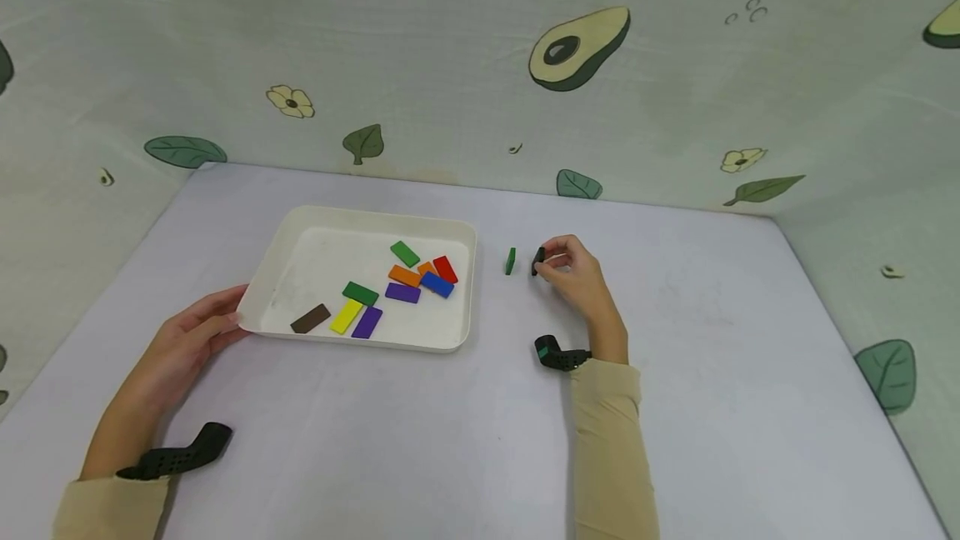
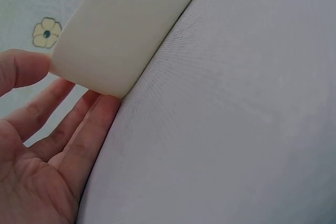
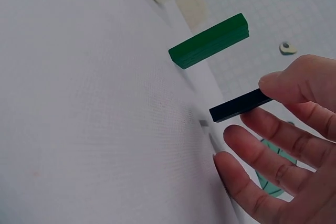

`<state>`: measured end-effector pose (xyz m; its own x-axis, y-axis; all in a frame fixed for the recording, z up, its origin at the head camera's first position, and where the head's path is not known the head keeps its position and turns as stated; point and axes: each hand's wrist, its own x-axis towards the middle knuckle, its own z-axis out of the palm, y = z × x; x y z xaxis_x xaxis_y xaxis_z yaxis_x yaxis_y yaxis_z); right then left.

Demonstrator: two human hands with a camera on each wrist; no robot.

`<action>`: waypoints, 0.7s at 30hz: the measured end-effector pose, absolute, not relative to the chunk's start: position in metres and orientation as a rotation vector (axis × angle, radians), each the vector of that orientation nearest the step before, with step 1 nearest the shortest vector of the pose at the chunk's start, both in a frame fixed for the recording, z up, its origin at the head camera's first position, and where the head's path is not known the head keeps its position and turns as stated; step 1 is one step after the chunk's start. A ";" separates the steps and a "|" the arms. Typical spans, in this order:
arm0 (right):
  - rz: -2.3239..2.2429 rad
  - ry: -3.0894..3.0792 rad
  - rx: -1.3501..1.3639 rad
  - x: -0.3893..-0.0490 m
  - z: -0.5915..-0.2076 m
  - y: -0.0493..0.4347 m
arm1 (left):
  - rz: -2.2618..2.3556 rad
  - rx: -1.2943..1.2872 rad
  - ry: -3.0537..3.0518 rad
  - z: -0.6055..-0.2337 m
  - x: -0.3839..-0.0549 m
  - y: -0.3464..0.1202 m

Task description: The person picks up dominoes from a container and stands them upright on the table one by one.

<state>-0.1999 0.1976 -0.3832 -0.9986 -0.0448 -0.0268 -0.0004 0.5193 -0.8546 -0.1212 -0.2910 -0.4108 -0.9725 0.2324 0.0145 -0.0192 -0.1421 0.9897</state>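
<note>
On the right, my right hand (image 1: pixel 573 277) pinches a small black domino block (image 3: pixel 236 106) between thumb and fingers, the block upright on its narrow end in the head view. Just left of it a green domino block (image 1: pixel 511 262) stands upright on the table, a small gap between the two. My left hand (image 1: pixel 187 346) holds the near left corner of a white tray (image 1: pixel 300 257), thumb at the rim and fingers against the lower edge in the left wrist view. Inside lie several loose blocks, among them a brown block (image 1: pixel 311 319) and a yellow block (image 1: pixel 346 317).
Also in the tray are a red block (image 1: pixel 446 269), a blue block (image 1: pixel 437 284), and purple, orange and green ones. The white table (image 1: pixel 720 357) meets a cloth backdrop (image 1: pixel 450 65) printed with avocados and leaves. Each wrist bears a black camera mount (image 1: pixel 558 354).
</note>
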 end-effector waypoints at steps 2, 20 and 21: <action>-1.507 2.713 -0.053 -0.200 -0.384 0.197 | 2.243 0.239 1.938 -0.411 -0.121 -0.291; -1.459 2.732 -0.043 -0.199 -0.383 0.194 | 2.254 0.259 1.941 -0.412 -0.120 -0.291; -1.458 2.731 -0.042 -0.199 -0.383 0.194 | 2.251 0.257 1.946 -0.412 -0.120 -0.291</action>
